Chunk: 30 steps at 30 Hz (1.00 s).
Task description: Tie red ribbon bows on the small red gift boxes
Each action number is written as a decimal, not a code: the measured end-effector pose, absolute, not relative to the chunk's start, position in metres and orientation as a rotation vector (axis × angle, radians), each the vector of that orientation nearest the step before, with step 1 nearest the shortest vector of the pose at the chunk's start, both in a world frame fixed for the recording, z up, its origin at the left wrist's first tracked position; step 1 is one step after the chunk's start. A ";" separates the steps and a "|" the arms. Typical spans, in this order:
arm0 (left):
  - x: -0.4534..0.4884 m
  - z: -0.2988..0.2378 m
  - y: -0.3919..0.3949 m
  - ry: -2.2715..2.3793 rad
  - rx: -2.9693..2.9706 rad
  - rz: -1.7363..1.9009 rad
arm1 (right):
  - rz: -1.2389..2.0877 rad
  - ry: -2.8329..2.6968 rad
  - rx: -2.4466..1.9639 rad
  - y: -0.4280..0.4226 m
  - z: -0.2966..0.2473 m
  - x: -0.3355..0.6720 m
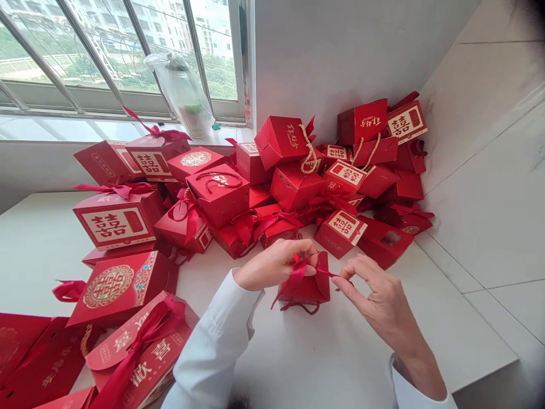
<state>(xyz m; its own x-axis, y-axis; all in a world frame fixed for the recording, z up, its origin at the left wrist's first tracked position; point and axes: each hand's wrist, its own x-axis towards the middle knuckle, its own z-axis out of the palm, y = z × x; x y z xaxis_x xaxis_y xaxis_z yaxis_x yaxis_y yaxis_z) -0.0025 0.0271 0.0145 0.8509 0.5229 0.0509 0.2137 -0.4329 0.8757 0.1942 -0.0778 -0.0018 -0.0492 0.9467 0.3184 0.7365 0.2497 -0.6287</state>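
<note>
A small red gift box [321,284] stands on the white table in front of me, with a dark red cord handle [300,307] hanging at its near side. Over its top runs a red ribbon [298,274], looped at the left. My left hand [283,262] pinches the ribbon's loop just above the box. Between the thumb and forefinger of my right hand [374,289], to the right of the box, is the ribbon's other end, drawn taut from the loop. The knot is partly hidden by my left fingers.
A heap of red gift boxes [219,193] with ribbons and cords lies along the wall. More large boxes [123,284] fill the left side. A bagged drink cup [191,111] stands on the sill by the barred window. The white table [332,363] ends at the right.
</note>
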 end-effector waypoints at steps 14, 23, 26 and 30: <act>-0.002 0.018 0.027 0.561 1.985 0.382 | 0.965 -1.350 -1.388 -0.046 -0.013 0.181; -0.001 0.008 0.028 0.591 1.839 0.444 | 0.055 -1.932 -1.159 -0.061 -0.013 0.175; -0.001 0.008 0.029 0.586 1.845 0.431 | 0.024 -2.051 -1.120 -0.062 -0.017 0.174; 0.001 0.008 0.029 0.596 1.845 0.406 | 0.057 -2.119 -1.112 -0.063 -0.017 0.176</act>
